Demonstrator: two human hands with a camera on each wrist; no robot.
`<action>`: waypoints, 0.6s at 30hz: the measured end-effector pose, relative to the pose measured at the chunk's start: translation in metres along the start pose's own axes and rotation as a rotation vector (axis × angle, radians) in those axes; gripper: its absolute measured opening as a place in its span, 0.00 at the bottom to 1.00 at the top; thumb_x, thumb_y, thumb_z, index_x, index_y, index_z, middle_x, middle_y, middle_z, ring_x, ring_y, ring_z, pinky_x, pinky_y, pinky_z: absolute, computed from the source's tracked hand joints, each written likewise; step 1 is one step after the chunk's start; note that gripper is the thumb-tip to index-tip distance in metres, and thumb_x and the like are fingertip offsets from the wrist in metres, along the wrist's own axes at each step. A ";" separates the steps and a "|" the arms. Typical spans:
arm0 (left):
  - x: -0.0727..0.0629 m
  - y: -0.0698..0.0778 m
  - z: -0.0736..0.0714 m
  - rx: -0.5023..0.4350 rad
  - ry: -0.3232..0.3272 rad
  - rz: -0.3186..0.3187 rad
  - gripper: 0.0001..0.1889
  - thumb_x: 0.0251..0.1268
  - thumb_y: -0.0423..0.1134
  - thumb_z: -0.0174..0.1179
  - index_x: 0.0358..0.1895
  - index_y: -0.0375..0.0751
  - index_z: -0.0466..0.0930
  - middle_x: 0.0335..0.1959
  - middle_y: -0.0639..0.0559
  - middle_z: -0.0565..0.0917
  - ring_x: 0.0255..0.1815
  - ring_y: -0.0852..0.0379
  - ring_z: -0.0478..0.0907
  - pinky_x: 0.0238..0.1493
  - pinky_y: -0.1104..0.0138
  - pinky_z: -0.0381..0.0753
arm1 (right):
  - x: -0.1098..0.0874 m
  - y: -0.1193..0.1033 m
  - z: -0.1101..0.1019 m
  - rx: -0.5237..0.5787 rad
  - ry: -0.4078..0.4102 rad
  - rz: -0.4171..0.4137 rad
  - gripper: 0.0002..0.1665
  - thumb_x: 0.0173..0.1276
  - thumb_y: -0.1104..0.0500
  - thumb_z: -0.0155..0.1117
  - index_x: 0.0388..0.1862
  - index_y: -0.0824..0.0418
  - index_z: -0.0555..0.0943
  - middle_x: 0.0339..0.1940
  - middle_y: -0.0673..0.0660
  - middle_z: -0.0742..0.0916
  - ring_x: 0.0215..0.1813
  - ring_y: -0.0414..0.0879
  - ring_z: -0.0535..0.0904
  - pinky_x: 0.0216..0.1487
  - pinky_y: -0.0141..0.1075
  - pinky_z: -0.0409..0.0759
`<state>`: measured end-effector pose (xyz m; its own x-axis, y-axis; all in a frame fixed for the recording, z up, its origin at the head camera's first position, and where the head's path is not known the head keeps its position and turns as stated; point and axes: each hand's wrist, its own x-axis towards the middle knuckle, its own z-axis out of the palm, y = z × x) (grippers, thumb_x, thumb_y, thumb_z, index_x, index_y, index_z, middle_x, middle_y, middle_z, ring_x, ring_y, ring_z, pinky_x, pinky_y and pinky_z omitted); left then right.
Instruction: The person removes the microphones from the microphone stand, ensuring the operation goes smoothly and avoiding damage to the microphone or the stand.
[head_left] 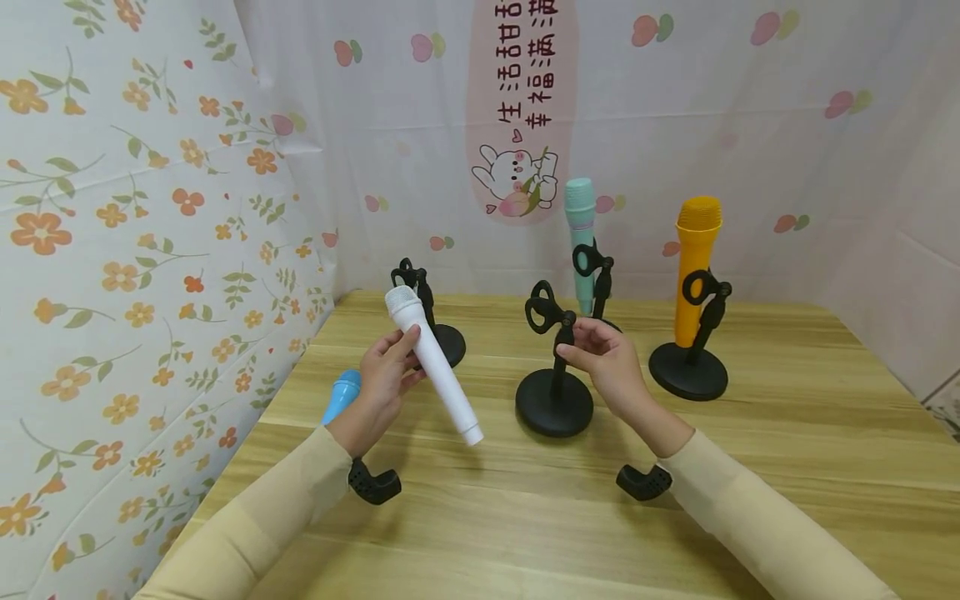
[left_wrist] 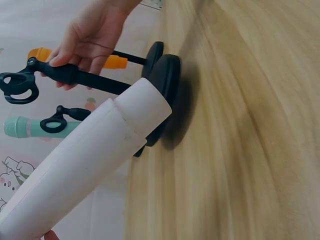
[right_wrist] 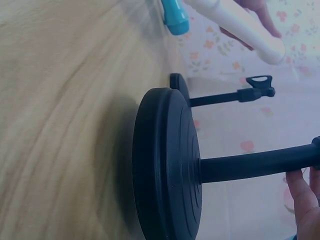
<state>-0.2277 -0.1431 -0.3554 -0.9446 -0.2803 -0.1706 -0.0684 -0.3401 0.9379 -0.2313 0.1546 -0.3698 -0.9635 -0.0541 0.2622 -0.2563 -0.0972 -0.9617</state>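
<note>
My left hand point(head_left: 381, 379) holds a white microphone point(head_left: 438, 367) by its upper body, thumb across the front. The microphone slants, its mesh head up to the left and its tail down to the right, above the table. In the left wrist view its tail overlaps the stand's base. My right hand point(head_left: 617, 371) pinches the post of a black microphone stand point(head_left: 553, 406) just below its clip. The stand's ring-shaped clip point(head_left: 542, 308) faces left and holds nothing. Its round base shows large in the right wrist view, close over the wood.
A mint microphone point(head_left: 579, 208) and an orange microphone point(head_left: 696, 250) stand upright in black stands behind and to the right. Another black stand point(head_left: 448, 343) with a bare clip is at the back left. A blue microphone point(head_left: 342, 393) lies beside my left wrist on the wooden table point(head_left: 480, 533).
</note>
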 end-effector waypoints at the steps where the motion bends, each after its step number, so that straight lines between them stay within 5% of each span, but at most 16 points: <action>1: 0.000 0.000 -0.001 0.013 0.004 -0.003 0.16 0.64 0.44 0.66 0.49 0.41 0.75 0.35 0.53 0.80 0.29 0.60 0.79 0.30 0.68 0.82 | 0.001 -0.001 0.001 -0.001 0.000 0.000 0.15 0.62 0.68 0.70 0.46 0.55 0.80 0.38 0.50 0.82 0.43 0.42 0.78 0.46 0.33 0.82; 18: 0.001 -0.005 -0.019 0.139 -0.006 -0.063 0.22 0.63 0.47 0.67 0.53 0.37 0.76 0.43 0.50 0.80 0.32 0.59 0.80 0.33 0.68 0.82 | 0.031 -0.011 0.010 -0.073 0.014 0.017 0.29 0.64 0.64 0.69 0.62 0.68 0.73 0.46 0.54 0.80 0.48 0.42 0.79 0.46 0.32 0.82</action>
<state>-0.2222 -0.1588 -0.3662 -0.9389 -0.2572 -0.2288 -0.1706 -0.2294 0.9583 -0.2573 0.1443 -0.3501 -0.9686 -0.0416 0.2452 -0.2444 -0.0233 -0.9694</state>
